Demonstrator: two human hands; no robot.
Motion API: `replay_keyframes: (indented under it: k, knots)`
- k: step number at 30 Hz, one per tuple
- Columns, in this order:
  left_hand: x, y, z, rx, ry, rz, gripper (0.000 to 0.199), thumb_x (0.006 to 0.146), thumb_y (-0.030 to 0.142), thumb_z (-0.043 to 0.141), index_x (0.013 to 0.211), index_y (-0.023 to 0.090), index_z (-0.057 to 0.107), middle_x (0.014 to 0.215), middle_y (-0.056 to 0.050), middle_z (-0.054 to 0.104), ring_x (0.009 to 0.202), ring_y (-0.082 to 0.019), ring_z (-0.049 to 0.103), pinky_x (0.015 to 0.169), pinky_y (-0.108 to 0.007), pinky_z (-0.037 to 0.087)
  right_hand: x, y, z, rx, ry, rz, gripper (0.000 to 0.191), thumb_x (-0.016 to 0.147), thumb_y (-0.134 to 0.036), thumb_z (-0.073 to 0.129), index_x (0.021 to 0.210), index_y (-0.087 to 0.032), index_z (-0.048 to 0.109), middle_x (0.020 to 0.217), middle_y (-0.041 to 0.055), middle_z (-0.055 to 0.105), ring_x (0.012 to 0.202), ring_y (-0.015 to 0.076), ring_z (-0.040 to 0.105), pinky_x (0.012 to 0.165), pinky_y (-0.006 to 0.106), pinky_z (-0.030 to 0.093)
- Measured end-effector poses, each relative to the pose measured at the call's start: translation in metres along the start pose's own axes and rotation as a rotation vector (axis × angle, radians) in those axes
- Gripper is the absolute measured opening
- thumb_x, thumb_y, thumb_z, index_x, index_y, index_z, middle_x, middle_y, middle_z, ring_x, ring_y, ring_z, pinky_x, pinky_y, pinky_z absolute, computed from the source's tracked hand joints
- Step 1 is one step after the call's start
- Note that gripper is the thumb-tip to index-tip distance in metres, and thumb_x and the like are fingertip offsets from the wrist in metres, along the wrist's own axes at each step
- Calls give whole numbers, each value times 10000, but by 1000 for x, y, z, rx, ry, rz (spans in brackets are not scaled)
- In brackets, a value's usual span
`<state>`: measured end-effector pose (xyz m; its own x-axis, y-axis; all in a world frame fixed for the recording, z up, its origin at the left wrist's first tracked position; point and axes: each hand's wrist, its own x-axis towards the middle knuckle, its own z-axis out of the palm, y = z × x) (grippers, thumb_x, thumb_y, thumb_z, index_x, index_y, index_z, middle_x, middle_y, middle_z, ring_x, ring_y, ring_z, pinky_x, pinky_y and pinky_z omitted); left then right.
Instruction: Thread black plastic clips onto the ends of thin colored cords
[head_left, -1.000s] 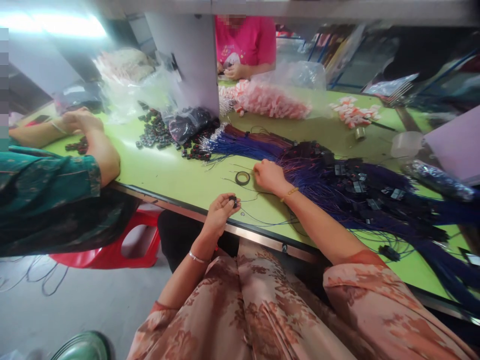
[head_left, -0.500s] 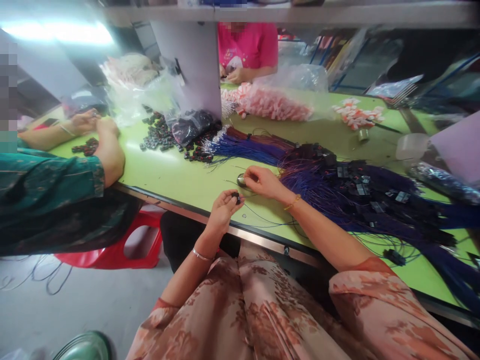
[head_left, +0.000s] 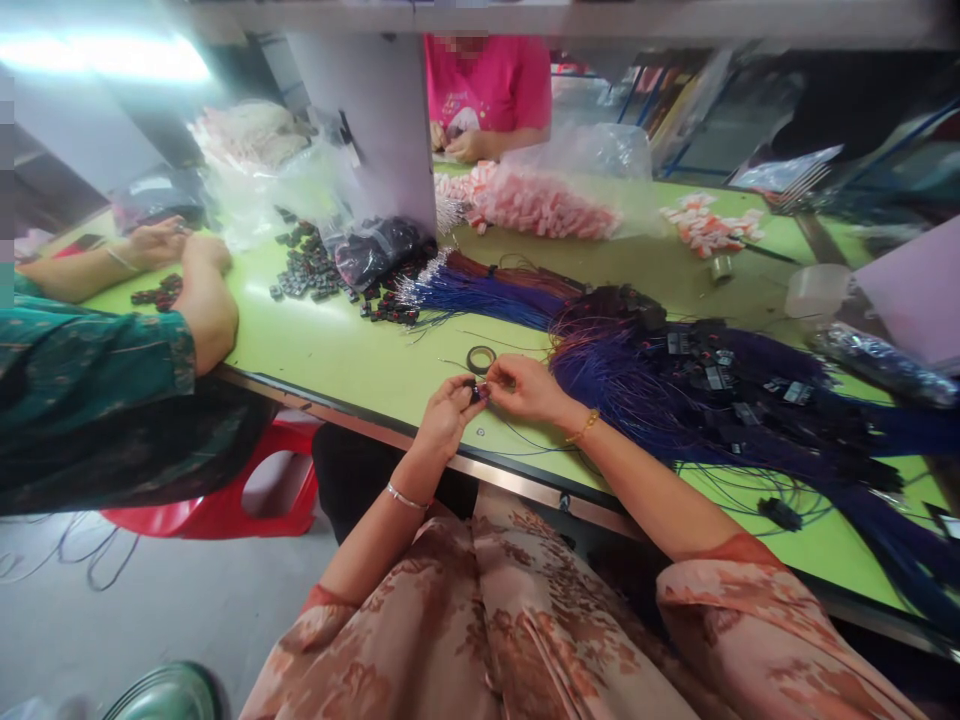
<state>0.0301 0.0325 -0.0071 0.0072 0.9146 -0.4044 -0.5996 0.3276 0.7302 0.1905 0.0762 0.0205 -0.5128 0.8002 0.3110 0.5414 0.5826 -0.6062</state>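
My left hand (head_left: 444,412) is closed around a small black connector (head_left: 471,390), pinched between thumb and fingertips just over the table's front edge. Against it, the fingertips of my right hand (head_left: 529,388) press together at the connector's right side. What they grip is too small to make out. A thin dark wire (head_left: 517,450) runs below my hands to the right. Just beyond my fingertips a small roll of tape (head_left: 481,360) lies flat on the green table (head_left: 352,365).
Bundled blue wires (head_left: 487,298) with black connectors spread along the right side. Loose black connectors (head_left: 304,270) lie left of centre, beside a co-worker's arm (head_left: 210,310). Opposite, a person in a pink shirt (head_left: 491,90) works behind pink-and-white parts (head_left: 551,205). A red stool (head_left: 300,500) stands below.
My right hand has moved away from the tape roll, toward me, and its fingertips now meet the connector in my left hand. The roll now shows fully as a ring.
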Motion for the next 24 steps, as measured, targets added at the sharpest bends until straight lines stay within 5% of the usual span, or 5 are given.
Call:
replay_keyframes:
  k: [24]
  knots:
    - [3,-10,5,148,18,45,165,761,143,691,910,134,622,823,-39,653,782,-123,629,904,-391,517,-4,9,5,-240,-84,-128,84,807,-192,502,745,-174,556,733,60,605,687,177,477,658,295,301]
